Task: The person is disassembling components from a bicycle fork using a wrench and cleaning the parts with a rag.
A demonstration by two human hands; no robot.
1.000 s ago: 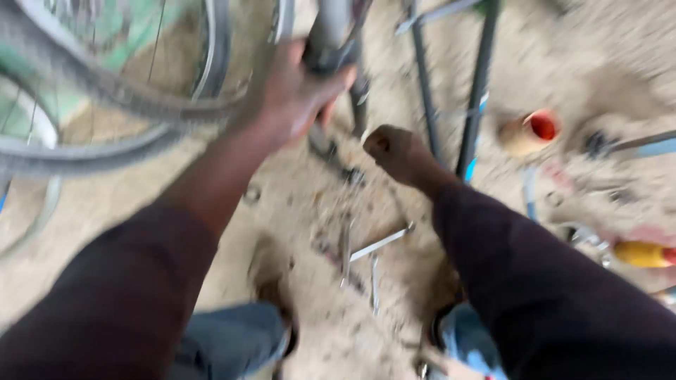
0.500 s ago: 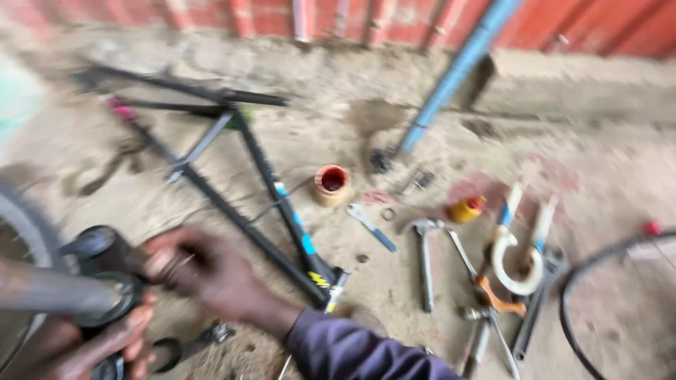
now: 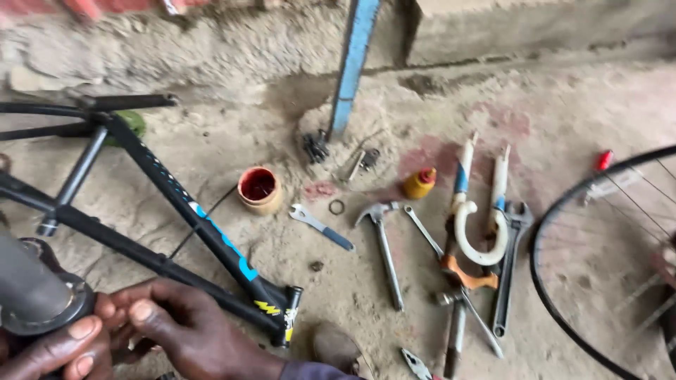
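Dusty concrete ground (image 3: 584, 105) is filling the frame, with a rough wall base running along the top and a blue post (image 3: 354, 63) standing at upper centre. At lower left, both hands are gathering around a grey metal tube end (image 3: 35, 292) with a dark ring at its rim. The left hand (image 3: 53, 348) is pressing its fingertips against the ring from below, fingers curled; the right hand (image 3: 179, 327) is curling in beside it, fingers bent toward the same ring (what it is pinching, if anything, I cannot tell). A black bicycle frame (image 3: 204, 232) with blue markings is lying just above the hands. A clay-coloured pot (image 3: 258, 190), spanner (image 3: 320, 226), hammer (image 3: 384, 253), white fork (image 3: 479, 211) and wheel rim (image 3: 563, 211) are lying further right.
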